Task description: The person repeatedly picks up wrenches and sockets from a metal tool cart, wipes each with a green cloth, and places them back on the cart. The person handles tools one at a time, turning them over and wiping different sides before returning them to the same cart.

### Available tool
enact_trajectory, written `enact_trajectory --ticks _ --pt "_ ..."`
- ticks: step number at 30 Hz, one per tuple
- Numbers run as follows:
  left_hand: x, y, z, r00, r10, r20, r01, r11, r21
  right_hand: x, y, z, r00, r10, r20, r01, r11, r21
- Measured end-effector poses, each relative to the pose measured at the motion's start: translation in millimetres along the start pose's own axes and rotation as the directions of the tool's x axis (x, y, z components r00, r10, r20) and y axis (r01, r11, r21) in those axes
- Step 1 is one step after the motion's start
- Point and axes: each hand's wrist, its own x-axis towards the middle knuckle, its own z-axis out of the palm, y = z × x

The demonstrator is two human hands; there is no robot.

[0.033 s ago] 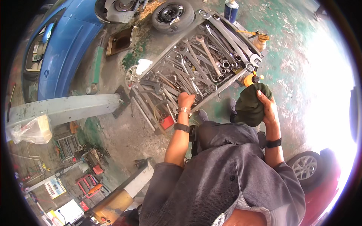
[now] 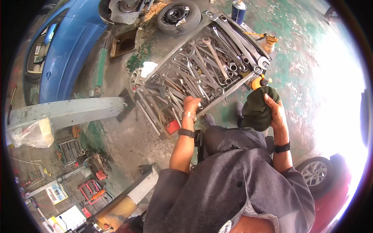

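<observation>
Right hand (image 2: 278,113) grasping a dark green cloth (image 2: 256,110), the thumb laid over its upper face and the remaining fingers largely hidden behind it. The cloth is soft and matte, bunched into a rounded, bulging form with shallow folds; it is held above the floor, to the right of the person's knees and beyond them. Left hand (image 2: 190,104) lowered to the near edge of a metal tray (image 2: 211,104), its fingers curled and mostly concealed; whether they close on a tool cannot be told. A metal-banded watch (image 2: 189,115) encircles the left wrist.

The tray bears a dense, crossing heap of wrenches, mostly dull grey steel. One long combination wrench (image 2: 216,59) lies uppermost, brownish along its shaft; a large open-ended wrench (image 2: 248,48) lies along the far right side. A red piece (image 2: 172,126) sits in the near left section.

Just beyond the cloth, a yellow object (image 2: 257,82); at the tray's far corner, a blue can (image 2: 238,12), upright. Farther out, a loose wheel (image 2: 163,23) lies flat, with a blue car (image 2: 70,50) at upper left and a red car (image 2: 330,198) at lower right.
</observation>
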Motion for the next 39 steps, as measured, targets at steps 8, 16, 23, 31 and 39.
enact_trajectory --ticks 8,16,23,31,39 --pt "-95 54 -47 0.955 0.209 0.209 0.013 0.677 -0.736 34 6 27 0.992 0.119 0.031 -0.123 0.949 0.291" --pt "-160 105 -14 0.779 0.624 0.051 -0.624 0.781 -0.026 8 43 126 0.927 0.139 0.348 0.042 0.884 -0.466" --pt "-179 125 -13 0.729 0.669 0.146 -0.679 0.679 0.278 26 65 171 0.912 -0.381 0.154 0.394 0.917 -0.063" --pt "-188 128 -3 0.727 0.656 0.204 -0.687 0.698 0.203 62 30 153 0.879 -0.476 -0.003 0.470 0.868 -0.159" --pt "-187 128 -43 0.742 0.582 0.332 -0.657 0.729 0.191 64 -6 123 0.946 -0.098 0.310 0.245 0.841 -0.482"
